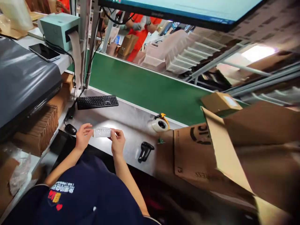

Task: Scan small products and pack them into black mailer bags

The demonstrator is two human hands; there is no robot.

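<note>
A small white packet (102,132), wrapped in clear, wrinkled plastic, is held level between my two hands above the metal worktop. My right hand (117,143) pinches its right end between thumb and fingers. At the left end, the fingertips of my left hand (82,137) meet its edge, the upper fingers slightly raised. Just left of that hand is a black computer mouse (70,129). A black keyboard (97,102) lies beyond the packet. To the right of my right hand a black handheld scanner (145,152) rests on the worktop.
A tape dispenser (160,123) stands near the green panel (140,87). A large open cardboard box (194,150) takes up the right side. Flattened cartons (38,131) are stacked at left, below a label printer (60,29) and a phone (44,52). A monitor (182,12) overhangs.
</note>
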